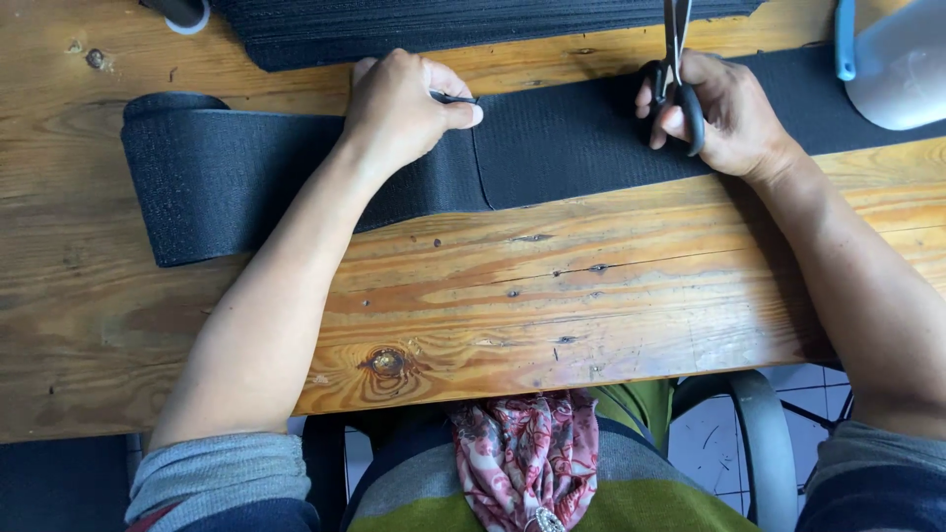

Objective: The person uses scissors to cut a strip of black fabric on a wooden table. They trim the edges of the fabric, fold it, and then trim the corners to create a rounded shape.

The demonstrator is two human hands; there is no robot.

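Note:
A wide black elastic band lies across the wooden table, its left end folded over. My left hand presses on the band near the middle and pinches its top edge between thumb and fingers. A cut or seam line runs down the band just right of that hand. My right hand rests on the band's right part and grips black-handled scissors, whose blades point up and away from me.
A stack of more black band lies at the table's far edge. A pale grey rounded object with a blue strip stands at the top right. A chair armrest and tiled floor show below the table's near edge.

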